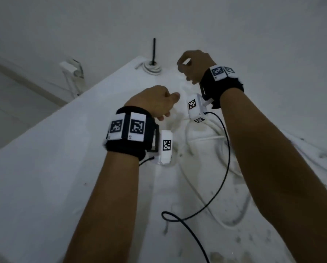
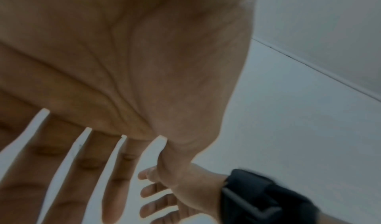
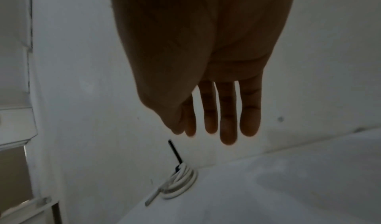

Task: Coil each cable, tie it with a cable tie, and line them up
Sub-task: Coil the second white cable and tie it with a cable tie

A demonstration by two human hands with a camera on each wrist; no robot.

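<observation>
Both forearms reach out from the near edge over a white table (image 1: 45,177), wrists strapped with black bands. The left hand (image 1: 155,103) hovers above the middle of the table. From the wrist its fingers (image 2: 92,162) are spread and straight, holding nothing. Off the table's slanting left edge stands a white rack (image 1: 71,71), so that side is the drop to mind.

At the far end, close to the wall, sits one coiled cable (image 1: 152,68), bound by a black cable tie (image 1: 154,51) whose tail stands upright. That one looks finished.

Between the forearms, below and nearer than both hands, a loose white cable (image 1: 206,138) sprawls in slack loops. Its longest run trails toward the near right, passing under the right forearm. A thin black wire (image 1: 228,154) from the wrist gear crosses over it.

The right hand (image 1: 195,67) is farther out, just right of the coil, its fingers (image 3: 227,113) hanging straight and empty.

Probably the loose cable comes next. The left hand is nearer its upper loops, and both hands would have to drop and draw back. Bare table lies beside the coil for the next in line.
</observation>
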